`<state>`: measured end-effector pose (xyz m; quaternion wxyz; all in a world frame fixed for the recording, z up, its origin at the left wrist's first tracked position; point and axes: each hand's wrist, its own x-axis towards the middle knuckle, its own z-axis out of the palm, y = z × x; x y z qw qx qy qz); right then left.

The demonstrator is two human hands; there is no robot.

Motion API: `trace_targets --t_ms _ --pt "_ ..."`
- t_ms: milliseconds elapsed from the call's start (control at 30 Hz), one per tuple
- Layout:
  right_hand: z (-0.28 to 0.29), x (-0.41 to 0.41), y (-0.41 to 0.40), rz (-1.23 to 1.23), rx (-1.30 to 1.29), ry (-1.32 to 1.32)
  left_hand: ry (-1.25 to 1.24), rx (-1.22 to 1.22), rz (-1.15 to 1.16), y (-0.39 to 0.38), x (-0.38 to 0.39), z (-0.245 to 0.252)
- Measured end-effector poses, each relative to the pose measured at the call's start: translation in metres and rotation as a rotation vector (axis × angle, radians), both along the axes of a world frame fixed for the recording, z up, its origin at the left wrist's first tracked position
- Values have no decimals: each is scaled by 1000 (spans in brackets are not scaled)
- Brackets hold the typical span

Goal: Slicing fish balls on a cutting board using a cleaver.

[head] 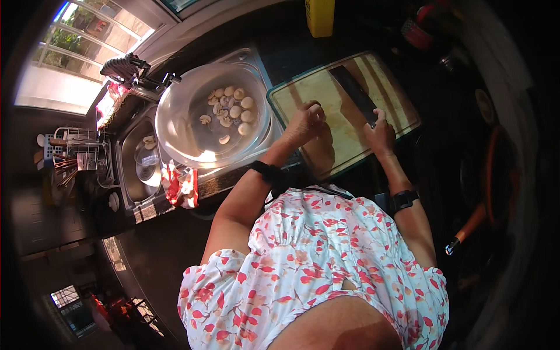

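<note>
My right hand (379, 134) grips a wide-bladed kitchen knife (353, 91) near its handle end. The dark blade lies across a pale cutting board (348, 146) with a green rim, pointing away from me. Over the board's left part is my left hand (311, 117), its fingers curled inward; whether anything is between them is hidden. To the left, a large translucent basin (186, 118) holds several white mushrooms (235, 112), some whole and some cut, apparently in water.
The basin sits over a steel sink, beside a tap (146, 92) and a smaller sink bowl (131, 175). A red-and-white cloth (180, 186) hangs at the counter edge. Beyond the board stands a yellow container (320, 17). An orange-handled pan (472, 223) is at right.
</note>
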<state>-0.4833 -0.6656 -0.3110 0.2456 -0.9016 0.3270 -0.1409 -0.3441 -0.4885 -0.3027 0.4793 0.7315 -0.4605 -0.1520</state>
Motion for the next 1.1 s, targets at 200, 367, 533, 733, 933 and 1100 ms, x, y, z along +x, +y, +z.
trace_targets --t_ms 200,367,533,733,933,1100 --pt "31 -2 18 139 33 -178 -22 -34 174 3 -12 -11" --pt "38 -2 33 176 344 -198 341 8 301 15 -11 -20" --pt "48 -5 44 265 324 -70 311 59 380 12 -21 -18" --pt "49 -11 47 331 182 17 279 16 412 11 -24 -18" --pt "64 -8 57 354 87 213 252 12 426 10 -21 -28" --pt "56 1 63 421 -97 292 254 4 437 7 -22 -30"
